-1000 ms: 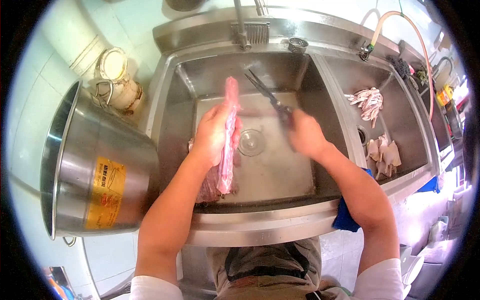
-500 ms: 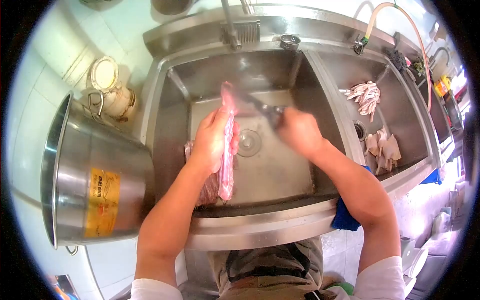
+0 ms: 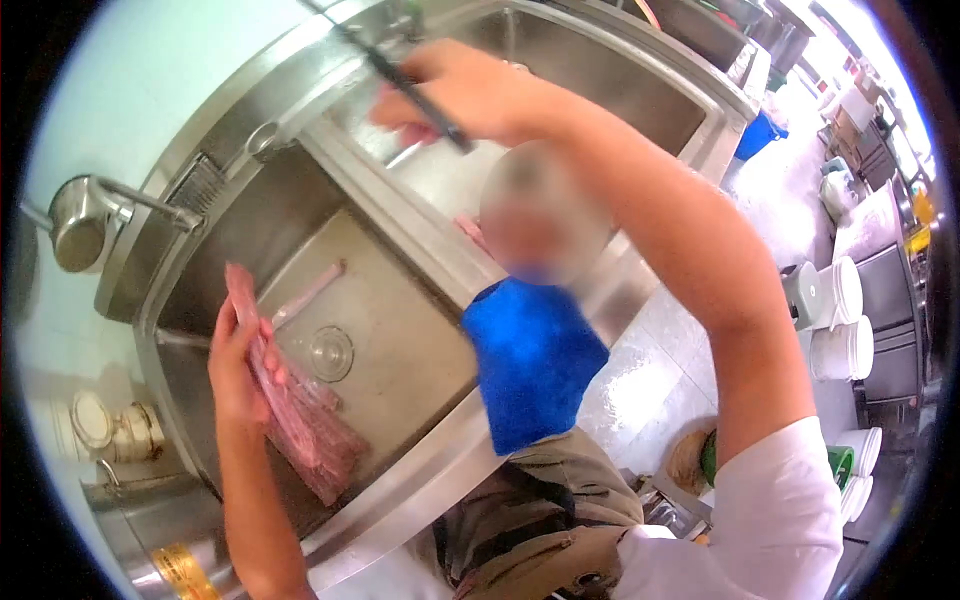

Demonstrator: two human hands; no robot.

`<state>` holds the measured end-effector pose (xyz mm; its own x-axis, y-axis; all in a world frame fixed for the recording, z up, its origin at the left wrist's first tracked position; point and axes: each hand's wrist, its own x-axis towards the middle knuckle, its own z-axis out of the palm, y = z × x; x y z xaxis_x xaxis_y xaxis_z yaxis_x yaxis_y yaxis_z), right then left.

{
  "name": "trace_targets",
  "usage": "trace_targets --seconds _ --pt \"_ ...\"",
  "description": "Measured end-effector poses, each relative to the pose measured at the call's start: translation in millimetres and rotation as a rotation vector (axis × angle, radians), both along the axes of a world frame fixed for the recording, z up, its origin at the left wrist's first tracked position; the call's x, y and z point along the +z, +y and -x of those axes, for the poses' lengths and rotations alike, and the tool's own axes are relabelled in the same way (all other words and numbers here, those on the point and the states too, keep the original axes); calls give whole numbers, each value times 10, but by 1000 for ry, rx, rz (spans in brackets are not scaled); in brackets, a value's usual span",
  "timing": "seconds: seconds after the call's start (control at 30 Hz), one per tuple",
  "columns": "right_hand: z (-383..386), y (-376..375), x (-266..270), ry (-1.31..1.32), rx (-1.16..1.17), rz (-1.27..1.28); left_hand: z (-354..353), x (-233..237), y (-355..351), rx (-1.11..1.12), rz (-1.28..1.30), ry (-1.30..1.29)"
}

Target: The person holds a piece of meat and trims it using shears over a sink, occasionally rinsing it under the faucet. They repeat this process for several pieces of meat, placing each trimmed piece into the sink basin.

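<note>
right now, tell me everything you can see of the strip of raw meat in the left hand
The strip of raw meat is long, narrow, pink with paler streaks, and looks wet. The left hand grips its middle, fingers curled over it, above the steel sink basin. Its upper end sticks out past the fingers; its lower end reaches more pink meat in the basin, touching or not I cannot tell.

— Where's the meat (image 3: 300, 430)?
— In the left basin (image 3: 400, 330), near its front-left corner, in the left hand (image 3: 235, 370); the drain (image 3: 330, 352) sits mid-basin.
— And the scissors (image 3: 415, 90)?
— In the right hand (image 3: 455, 90), over the right basin (image 3: 600, 90). The cloth (image 3: 530, 370) is on the front rim (image 3: 400, 500), before the divider (image 3: 400, 215).
</note>
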<state>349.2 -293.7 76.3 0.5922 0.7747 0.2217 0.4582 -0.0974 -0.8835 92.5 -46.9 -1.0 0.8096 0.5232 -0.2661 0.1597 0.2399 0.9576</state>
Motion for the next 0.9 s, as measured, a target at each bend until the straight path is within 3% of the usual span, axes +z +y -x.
trace_targets --seconds 0.03,0.1,0.17,0.27,0.3,0.33,0.4,0.53,0.6,0.67,0.7,0.77,0.8,0.83,0.9 --pt "-246 -154 -148 -36 -108 130 -216 124 -32 -43 5 -1" --pt "-795 -421 -632 -68 -278 169 -798 426 -394 -77 -21 -3" --pt "-1204 -628 -1033 -43 -466 135 -1486 507 -743 -155 115 -82" --pt "-1123 -836 -1216 90 -712 -103 -2416 228 -1093 -243 47 -7" --pt "-1231 -868 -1266 96 -782 -10 -2652 26 -1206 -260 9 52" --pt "-1231 -914 -1250 222 -723 23 -2803 -191 -1273 -358 6 152" --pt "-1361 -875 -1423 -66 -742 160 -2936 -607 -1540 -390 -158 366" --pt "-1252 -768 -1394 -207 -617 304 -2989 -848 -1780 -616 -578 850" --pt "-1210 -722 -1338 -240 -544 348 -3082 -877 -1443 -1015 -674 806" --pt "-1213 -700 -1348 -257 -534 332 -3004 -680 -1301 -970 -585 699" --pt "-1231 -701 -1355 -252 -537 316 -2870 -415 -1348 -729 -454 617" --pt "-1214 -725 -1340 -253 -549 311 -2590 -112 -1091 -501 -718 283" --pt "-1209 -732 -1326 -235 -554 319 -2384 36 -990 -353 -789 237" --pt "-1207 -728 -1312 -217 -556 326 -2158 -7 -698 -234 -816 175" --pt "-1225 -712 -1337 -240 -569 329 -1621 -290 -81 -118 -1200 164"
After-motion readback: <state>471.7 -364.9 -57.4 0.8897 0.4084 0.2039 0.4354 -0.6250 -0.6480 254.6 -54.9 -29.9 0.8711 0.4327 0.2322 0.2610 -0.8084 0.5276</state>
